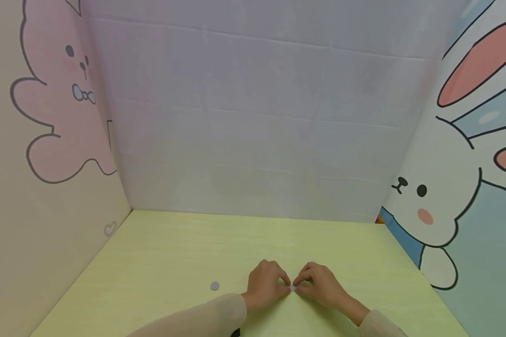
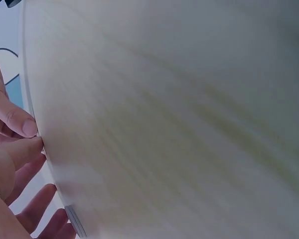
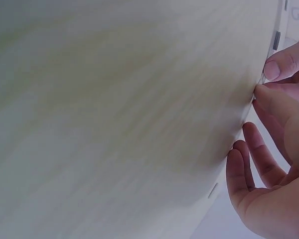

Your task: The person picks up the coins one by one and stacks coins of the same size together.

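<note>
Both hands meet low over the table, right of centre in the head view. Between their fingertips is a small grey coin-like disc (image 1: 293,288), mostly covered by the fingers. My left hand (image 1: 266,285) holds its left side with thumb and forefinger, and my right hand (image 1: 320,284) its right side. In both wrist views the fingertips are right at the tabletop. To the left of my left hand lies a short stack of grey discs (image 1: 214,285); its thin layers show edge-on as a stack (image 2: 75,220) beside the left fingers. Another thin disc (image 3: 213,190) lies near my right hand.
The pale yellow tabletop (image 1: 160,252) reaches back to a creased white sheet (image 1: 253,140). A left wall (image 1: 46,243) with a pink animal drawing and a right wall (image 1: 485,262) with a rabbit drawing enclose the sides.
</note>
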A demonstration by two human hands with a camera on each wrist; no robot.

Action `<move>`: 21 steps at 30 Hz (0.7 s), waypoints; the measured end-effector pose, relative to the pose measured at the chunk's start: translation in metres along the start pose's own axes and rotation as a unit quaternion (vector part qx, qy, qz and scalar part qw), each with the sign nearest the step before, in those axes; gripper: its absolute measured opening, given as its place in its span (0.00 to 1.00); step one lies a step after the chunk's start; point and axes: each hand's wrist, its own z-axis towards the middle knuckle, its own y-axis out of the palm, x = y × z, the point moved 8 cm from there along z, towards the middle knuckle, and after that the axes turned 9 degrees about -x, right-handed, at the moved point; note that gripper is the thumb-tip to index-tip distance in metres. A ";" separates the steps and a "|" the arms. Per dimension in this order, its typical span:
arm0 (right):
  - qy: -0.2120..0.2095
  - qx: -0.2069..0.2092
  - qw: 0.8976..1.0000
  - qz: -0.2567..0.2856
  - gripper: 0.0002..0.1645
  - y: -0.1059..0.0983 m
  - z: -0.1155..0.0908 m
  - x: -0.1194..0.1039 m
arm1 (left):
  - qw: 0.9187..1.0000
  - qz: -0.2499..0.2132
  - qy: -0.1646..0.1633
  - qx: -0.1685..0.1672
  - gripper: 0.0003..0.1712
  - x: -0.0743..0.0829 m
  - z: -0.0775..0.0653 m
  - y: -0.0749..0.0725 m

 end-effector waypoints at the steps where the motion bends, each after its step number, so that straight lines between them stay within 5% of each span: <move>1: 0.002 0.000 1.000 0.000 0.03 0.000 0.000 0.000 | 1.000 -0.001 0.000 0.000 0.05 0.000 0.000 0.000; 21: -0.027 -0.034 0.999 0.023 0.07 -0.016 -0.002 0.010 | 1.000 -0.001 -0.019 -0.002 0.07 0.004 0.000 -0.003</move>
